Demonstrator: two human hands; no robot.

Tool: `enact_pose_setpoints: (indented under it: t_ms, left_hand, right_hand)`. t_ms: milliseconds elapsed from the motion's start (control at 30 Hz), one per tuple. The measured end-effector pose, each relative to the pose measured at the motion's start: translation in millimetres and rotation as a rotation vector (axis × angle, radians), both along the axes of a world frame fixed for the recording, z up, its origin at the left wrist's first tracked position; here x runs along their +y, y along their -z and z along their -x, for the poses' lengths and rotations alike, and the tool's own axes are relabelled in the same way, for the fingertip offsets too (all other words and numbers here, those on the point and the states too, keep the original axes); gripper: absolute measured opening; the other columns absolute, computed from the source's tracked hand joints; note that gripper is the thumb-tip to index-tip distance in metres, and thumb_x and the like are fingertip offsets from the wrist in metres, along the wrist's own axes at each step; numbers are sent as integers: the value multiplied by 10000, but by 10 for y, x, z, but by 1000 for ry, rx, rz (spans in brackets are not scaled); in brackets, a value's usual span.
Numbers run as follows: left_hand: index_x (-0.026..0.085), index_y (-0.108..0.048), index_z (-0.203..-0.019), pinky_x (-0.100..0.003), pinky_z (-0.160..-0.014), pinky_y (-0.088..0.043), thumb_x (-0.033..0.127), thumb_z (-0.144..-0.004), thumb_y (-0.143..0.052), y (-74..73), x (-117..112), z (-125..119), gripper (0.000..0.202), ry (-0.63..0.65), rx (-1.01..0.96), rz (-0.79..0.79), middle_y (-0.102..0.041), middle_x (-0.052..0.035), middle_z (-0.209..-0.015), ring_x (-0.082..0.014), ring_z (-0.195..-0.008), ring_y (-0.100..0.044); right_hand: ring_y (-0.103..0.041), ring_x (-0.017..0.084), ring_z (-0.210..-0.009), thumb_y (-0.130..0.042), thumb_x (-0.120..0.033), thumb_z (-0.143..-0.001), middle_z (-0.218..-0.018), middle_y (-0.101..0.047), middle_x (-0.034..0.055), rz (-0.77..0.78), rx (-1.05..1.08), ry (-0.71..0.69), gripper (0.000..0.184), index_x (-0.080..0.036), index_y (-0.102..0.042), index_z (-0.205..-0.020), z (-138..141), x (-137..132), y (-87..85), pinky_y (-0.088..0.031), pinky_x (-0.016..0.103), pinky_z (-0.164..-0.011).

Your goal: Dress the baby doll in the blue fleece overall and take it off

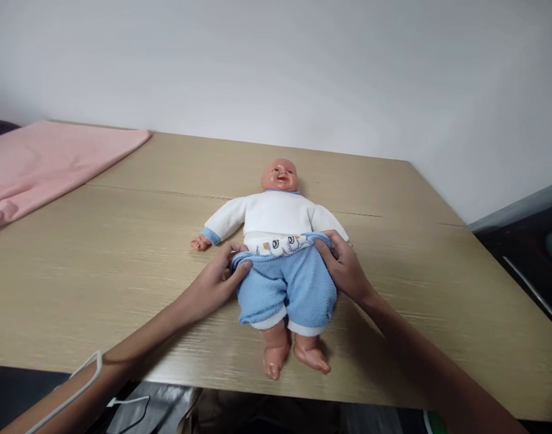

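Two bare feet (275, 355) of a doll (282, 214) point toward the near edge of the wood-grained desk (122, 283), where it lies face up near the middle; above them, the left hand's (222, 271) grip and the right hand's (346, 265) grip each pinch one side of the blue trousers' (285, 289) waistband, beside a printed white band (280, 244) whose small markings I cannot read; wood grain runs out on both sides, to a slanting edge at right and a pink cloth (59, 163) at far left, with a pale wall (276, 72) behind
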State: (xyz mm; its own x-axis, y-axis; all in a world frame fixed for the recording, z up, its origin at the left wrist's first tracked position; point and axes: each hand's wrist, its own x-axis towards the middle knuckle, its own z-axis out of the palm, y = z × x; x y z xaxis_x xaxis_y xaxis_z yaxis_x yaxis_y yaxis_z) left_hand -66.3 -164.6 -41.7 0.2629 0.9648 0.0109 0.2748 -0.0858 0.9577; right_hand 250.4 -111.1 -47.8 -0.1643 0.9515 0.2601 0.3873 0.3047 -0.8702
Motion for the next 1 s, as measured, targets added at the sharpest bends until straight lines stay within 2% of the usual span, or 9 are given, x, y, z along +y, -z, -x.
enact_pose_setpoints:
  t_ms: [67, 167, 267, 433, 567, 700, 800, 900, 1000]
  left_hand:
    - [275, -611, -1301, -409, -1022, -494, 522, -1081, -682, -5, 37, 15, 339, -5, 91, -76, -650, -44, -1232, -255, -1151, -615]
    - [268, -667, -1203, -463, -1133, -426, 491, -1021, -761, -24, 73, 50, 303, -43, 236, -287, -628, -70, -1296, -298, -1262, -570]
    - [252, -628, -1136, -459, -1202, -372, 433, -1067, -680, -14, 175, 30, 200, -28, 214, -384, -616, -81, -1368, -296, -1353, -531]
    - [254, -505, -1053, -311, -825, -435, 561, -1085, -599, 82, 592, -126, 323, -137, -55, -82, -534, 34, -910, -187, -853, -512]
    - [232, -563, -1079, -301, -848, -431, 603, -1034, -670, 144, 826, -192, 389, -124, -173, -43, -578, 24, -956, -184, -895, -542]
    - [220, -605, -1014, -329, -895, -432, 540, -1037, -681, 124, 703, -133, 329, -126, -9, -147, -598, 5, -979, -213, -954, -556]
    - [218, -622, -1005, -359, -903, -451, 514, -1015, -693, 104, 523, -87, 304, -149, 60, -108, -647, -14, -997, -244, -974, -578]
    - [225, -625, -973, -368, -907, -489, 485, -978, -727, 115, 428, -106, 279, -192, -150, 56, -678, -12, -964, -251, -969, -615]
    - [216, -692, -1087, -378, -975, -529, 464, -922, -811, 136, 451, -159, 320, -215, -506, 262, -765, -46, -1048, -271, -1048, -686]
  right_hand:
    - [-664, 258, -957, -625, -485, -1102, -980, -690, 41, -98, -60, -27, 236, -258, -674, -1057, 4, 26, -10, -541, 411, -945]
    - [-676, 293, -1171, -644, -423, -1096, -1185, -715, 100, -251, -107, -56, 179, -249, -670, -1128, 29, 2, -47, -509, 447, -1100]
    - [-704, 272, -1074, -614, -439, -1114, -1124, -732, 79, -243, -124, 7, 181, -263, -623, -1154, 84, -2, -65, -538, 410, -1016]
    - [-618, 239, -776, -606, -580, -1092, -857, -657, -1, -115, -91, 156, 300, -283, -588, -1135, 195, 212, -8, -508, 371, -808]
    - [-638, 245, -885, -608, -632, -1069, -914, -663, 8, -66, 7, 131, 357, -276, -587, -1096, 208, 352, 41, -519, 363, -876]
    - [-639, 256, -967, -633, -593, -1057, -975, -685, 31, -69, -77, 77, 332, -262, -627, -1034, 75, 266, 55, -519, 381, -950]
    - [-635, 273, -974, -659, -567, -1030, -978, -691, 40, -15, -94, 51, 315, -257, -636, -978, -42, 143, 87, -522, 425, -990]
    - [-668, 288, -1029, -689, -611, -1003, -1022, -730, 42, 167, 112, 70, 348, -263, -671, -998, -55, 74, 143, -549, 460, -1045]
    - [-722, 320, -1205, -756, -642, -955, -1225, -797, 60, 389, 474, 38, 428, -293, -715, -1200, 28, 101, 189, -579, 505, -1117]
